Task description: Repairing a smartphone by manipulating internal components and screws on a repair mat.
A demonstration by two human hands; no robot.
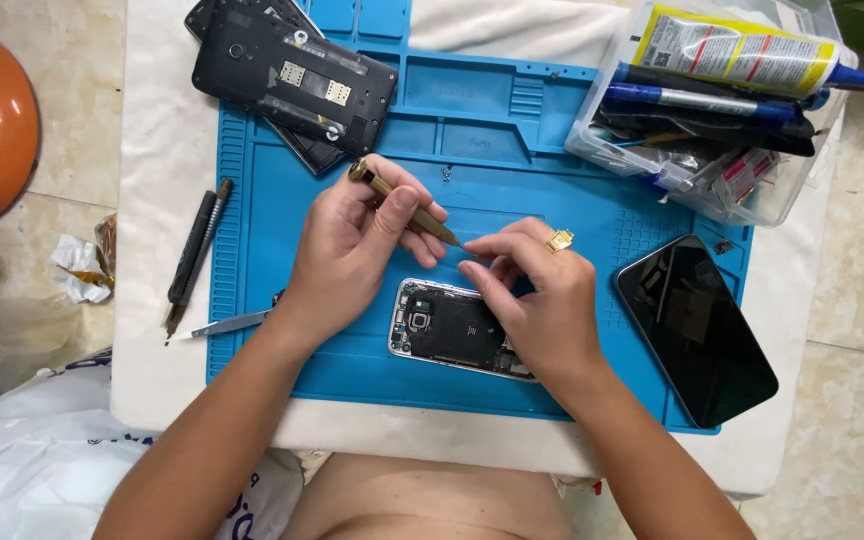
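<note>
Both forearms come up from the near edge of the scene, bare, and converge toward the middle. The left hand (352, 250) sits a little farther than the right, its wrist bent so the back of the hand faces up. Its fingers are curled in a pen-like pinch, with the thumb (392, 215) pressed along the top and pointing toward the right. The right hand (537, 300) lies palm down, wrist angled in from the near right. Its index finger and thumb are drawn together toward the left, their tips close to the fingertips of the left hand. A gold ring (559, 240) sits on one right-hand finger. The other right fingers are loosely bent.
</note>
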